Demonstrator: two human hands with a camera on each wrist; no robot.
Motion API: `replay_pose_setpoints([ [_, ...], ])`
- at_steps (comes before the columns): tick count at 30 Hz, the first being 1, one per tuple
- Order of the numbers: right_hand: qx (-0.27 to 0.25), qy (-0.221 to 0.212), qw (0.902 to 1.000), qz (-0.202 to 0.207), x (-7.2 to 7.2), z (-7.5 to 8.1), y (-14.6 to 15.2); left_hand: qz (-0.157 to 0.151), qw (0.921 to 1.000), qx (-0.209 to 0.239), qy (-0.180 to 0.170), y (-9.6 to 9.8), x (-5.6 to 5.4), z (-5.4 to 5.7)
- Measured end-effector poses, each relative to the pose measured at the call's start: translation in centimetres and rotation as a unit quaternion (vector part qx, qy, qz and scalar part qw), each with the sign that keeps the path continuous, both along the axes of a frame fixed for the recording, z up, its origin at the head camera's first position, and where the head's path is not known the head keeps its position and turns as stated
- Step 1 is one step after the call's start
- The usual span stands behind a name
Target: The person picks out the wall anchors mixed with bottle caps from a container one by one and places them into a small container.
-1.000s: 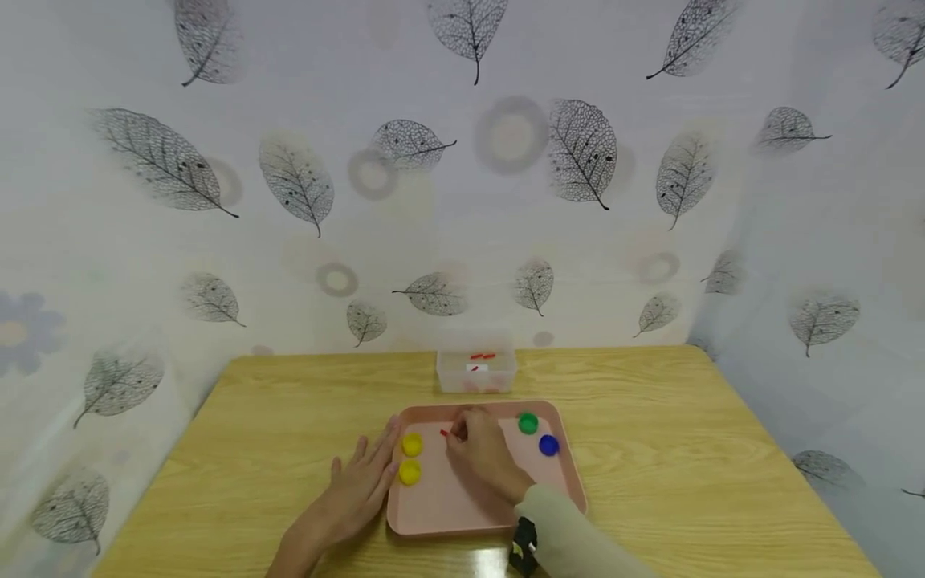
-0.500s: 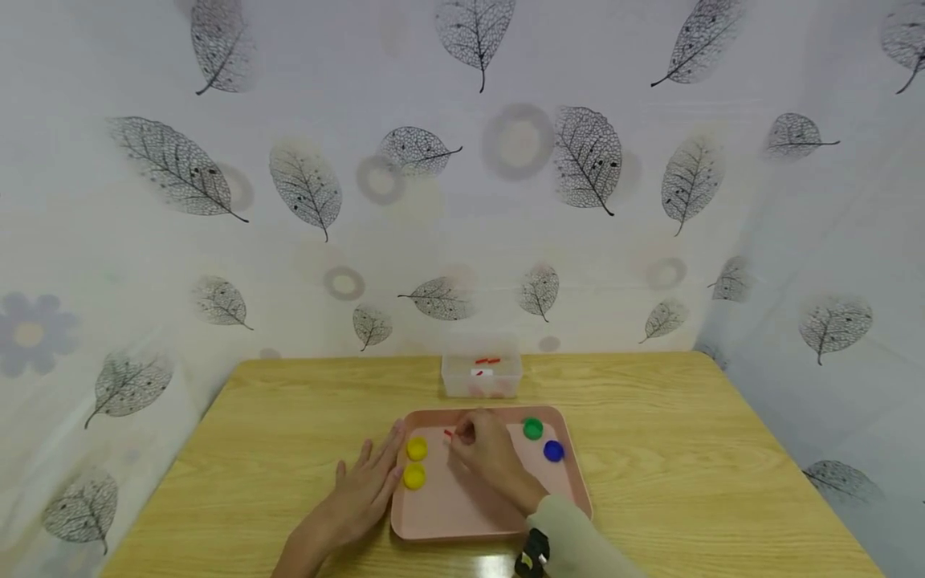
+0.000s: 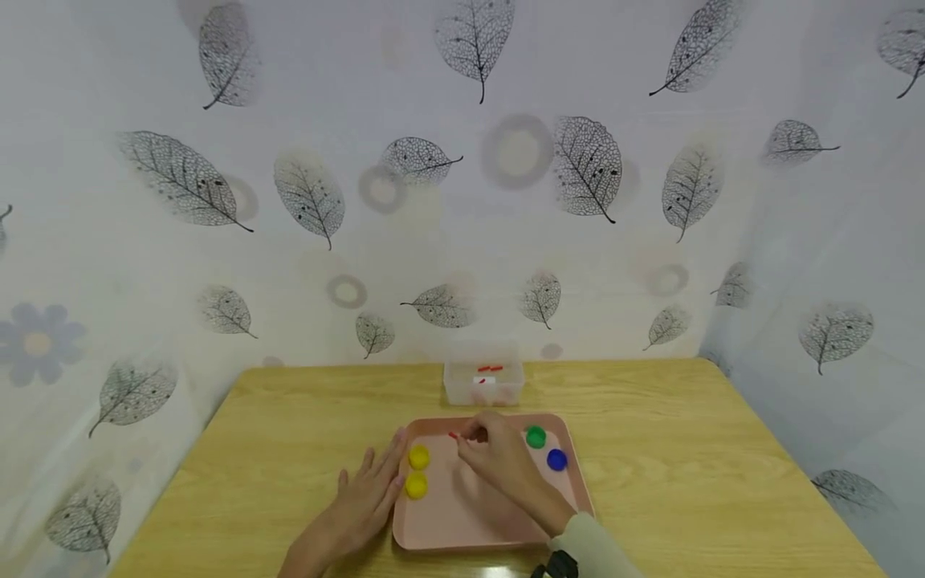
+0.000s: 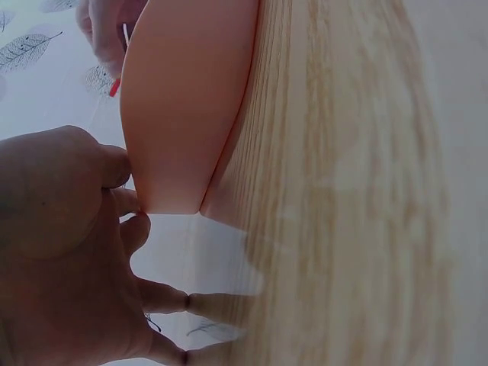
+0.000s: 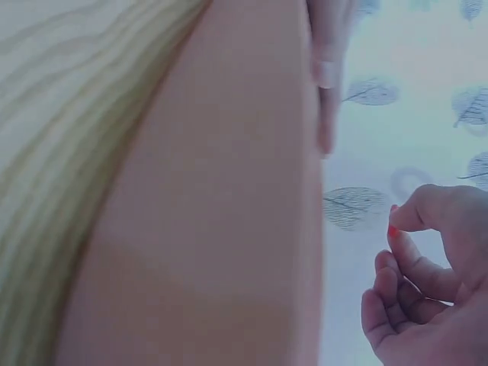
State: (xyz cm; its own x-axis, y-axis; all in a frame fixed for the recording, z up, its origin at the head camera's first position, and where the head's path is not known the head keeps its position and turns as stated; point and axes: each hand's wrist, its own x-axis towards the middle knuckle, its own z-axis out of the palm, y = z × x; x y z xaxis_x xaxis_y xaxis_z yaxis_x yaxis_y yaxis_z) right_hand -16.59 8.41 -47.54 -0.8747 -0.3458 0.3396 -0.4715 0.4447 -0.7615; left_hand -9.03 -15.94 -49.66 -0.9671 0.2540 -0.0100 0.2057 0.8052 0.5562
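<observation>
My right hand [image 3: 506,466] pinches a small red stick [image 3: 453,435] between thumb and index finger, above the back part of the pink tray [image 3: 462,526]. In the right wrist view only a red tip [image 5: 393,229] shows between the fingertips. My left hand [image 3: 367,499] lies against the tray's left edge with its fingers extended, touching the rim in the left wrist view. Beside those fingers, inside the tray, are two round yellow caps, one farther back [image 3: 419,457] and one nearer [image 3: 416,485]. A green cap [image 3: 535,437] and a blue cap [image 3: 556,460] sit at the tray's right side.
Behind the tray stands a clear plastic box [image 3: 462,393] with a few red sticks [image 3: 490,368] in it. The wooden table [image 3: 672,474] reaches back to a leaf-patterned curtain [image 3: 614,257]. A dark watch [image 3: 560,564] is on the right wrist.
My right hand has risen slightly from the tray with the red stick still pinched. The left hand stays at the tray's edge. The head view has shifted a little.
</observation>
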Motion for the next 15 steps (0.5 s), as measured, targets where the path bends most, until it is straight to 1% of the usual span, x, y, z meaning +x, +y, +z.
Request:
replay_pose_setpoints([
  [5,-0.025,0.006,0.9995,0.018,0.1,1.6,0.4,0.000,1.0000,0.001,0.010,0.0,0.0,0.1],
  [11,-0.032,0.010,0.9994,0.002,0.1,3.1,1.5,-0.006,0.9999,0.006,0.010,0.2,-0.1,0.0],
  [15,-0.049,0.036,0.9982,0.000,-0.2,4.0,2.2,-0.005,0.9999,0.007,0.008,0.2,-0.1,-0.2],
])
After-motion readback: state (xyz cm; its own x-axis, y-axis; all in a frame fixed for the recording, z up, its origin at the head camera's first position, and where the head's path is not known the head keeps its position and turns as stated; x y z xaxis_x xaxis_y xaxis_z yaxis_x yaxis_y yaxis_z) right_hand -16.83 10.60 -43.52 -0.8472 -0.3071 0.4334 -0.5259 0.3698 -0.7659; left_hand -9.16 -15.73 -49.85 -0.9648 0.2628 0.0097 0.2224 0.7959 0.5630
